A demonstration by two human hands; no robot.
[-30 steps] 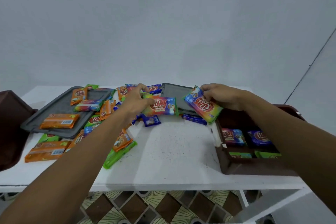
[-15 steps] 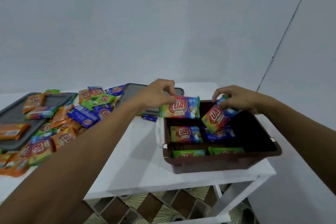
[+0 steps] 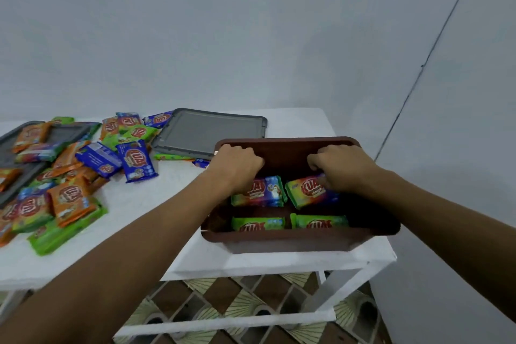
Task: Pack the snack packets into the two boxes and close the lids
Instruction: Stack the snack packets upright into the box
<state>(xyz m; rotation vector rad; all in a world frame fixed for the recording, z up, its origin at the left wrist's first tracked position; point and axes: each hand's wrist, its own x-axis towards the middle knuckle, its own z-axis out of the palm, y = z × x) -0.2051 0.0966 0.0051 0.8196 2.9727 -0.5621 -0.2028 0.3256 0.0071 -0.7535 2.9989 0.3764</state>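
Inside the brown box (image 3: 293, 240), which sits at the right end of the white desk (image 3: 156, 204), both hands reach down over its back half. The left hand (image 3: 237, 167) is knuckles-up, fingers curled over the far edge of a multicolour packet (image 3: 265, 193) that lies flat in the box's left rear part. The right hand (image 3: 343, 167) is curled the same way round a second multicolour packet (image 3: 307, 193) just beside the first, in the right rear part. Against the box's near wall two green packets (image 3: 258, 223) lie side by side, one in front of each held packet. Behind the box's far left corner a grey lid (image 3: 206, 131) lies flat on the desk, touching or nearly touching the rim. Well to the left of the box a loose heap of orange, green and blue packets (image 3: 69, 176) spreads over the desk, partly covering another grey lid (image 3: 8, 153) at the picture's edge. One blue packet (image 3: 136, 160) lies on the heap's box-side fringe.
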